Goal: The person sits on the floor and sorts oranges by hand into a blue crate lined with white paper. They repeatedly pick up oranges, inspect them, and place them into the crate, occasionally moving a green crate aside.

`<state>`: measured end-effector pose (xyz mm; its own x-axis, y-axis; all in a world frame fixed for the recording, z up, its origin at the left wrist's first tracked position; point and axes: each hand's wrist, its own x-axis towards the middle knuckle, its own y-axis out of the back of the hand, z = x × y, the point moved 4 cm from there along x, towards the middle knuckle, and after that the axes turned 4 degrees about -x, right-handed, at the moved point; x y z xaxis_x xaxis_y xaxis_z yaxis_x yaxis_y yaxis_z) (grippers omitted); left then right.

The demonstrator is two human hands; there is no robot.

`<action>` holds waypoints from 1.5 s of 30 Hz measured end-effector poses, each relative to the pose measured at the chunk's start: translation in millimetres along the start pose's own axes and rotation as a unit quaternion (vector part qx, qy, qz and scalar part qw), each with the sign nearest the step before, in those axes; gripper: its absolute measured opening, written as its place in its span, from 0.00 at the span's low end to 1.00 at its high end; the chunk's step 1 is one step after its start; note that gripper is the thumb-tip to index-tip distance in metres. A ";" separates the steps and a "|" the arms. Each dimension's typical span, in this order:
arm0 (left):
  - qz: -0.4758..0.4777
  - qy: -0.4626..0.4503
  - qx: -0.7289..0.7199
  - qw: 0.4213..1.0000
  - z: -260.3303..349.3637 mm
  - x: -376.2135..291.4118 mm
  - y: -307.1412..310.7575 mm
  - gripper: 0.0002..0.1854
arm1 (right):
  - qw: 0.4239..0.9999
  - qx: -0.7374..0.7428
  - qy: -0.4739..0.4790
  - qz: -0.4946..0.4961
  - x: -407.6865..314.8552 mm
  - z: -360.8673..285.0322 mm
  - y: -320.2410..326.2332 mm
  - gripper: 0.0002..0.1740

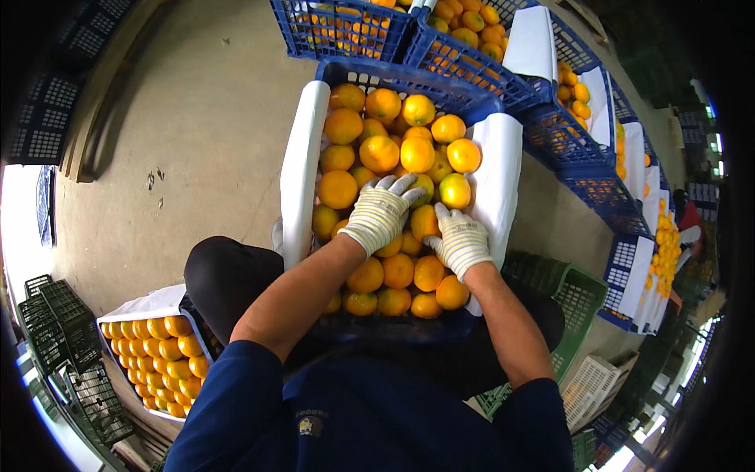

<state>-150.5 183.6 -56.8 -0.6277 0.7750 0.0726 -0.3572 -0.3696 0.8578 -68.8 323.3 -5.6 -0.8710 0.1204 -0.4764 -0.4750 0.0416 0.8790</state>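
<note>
A blue plastic crate [407,82] full of orange citrus fruits stands before me, white paper liner [498,171] folded over its left and right sides. My left hand [380,212], in a striped knit glove with grey fingertips, lies over the fruits in the middle, its fingers bent over a greenish-orange fruit [422,190]. Gloved the same way, my right hand [462,236] is to its right, thumb and fingers around the right side of an orange fruit [424,222]. Both palms face down, and what lies under them is hidden.
More blue crates [348,29] of citrus curve along the top and right. At lower left, a paper-lined crate holds neat rows of oranges [156,360]. A green crate [575,312] stands by my right leg. Wooden pallets [88,135] and dark crates [44,118] are at the left.
</note>
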 end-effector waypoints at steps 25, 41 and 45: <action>-0.060 0.058 0.099 0.992 32.9 -2.8 -14.9 0.38 | 0.994 -0.092 -0.035 -0.052 -32.1 0.8 -31.4 0.39; -0.029 0.077 0.066 0.994 54.5 -20.3 5.4 0.38 | 0.967 0.082 -0.167 0.174 -70.9 18.5 -2.2 0.44; 0.012 0.045 0.020 0.999 71.5 -51.7 2.0 0.33 | 0.982 0.081 -0.138 0.098 -69.0 6.8 -24.6 0.36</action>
<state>-69.3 179.5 -22.5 -0.6957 0.7167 0.0486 -0.3152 -0.3652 0.8759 3.8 320.6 5.8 -0.8659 0.4055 -0.2929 -0.2555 0.1449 0.9559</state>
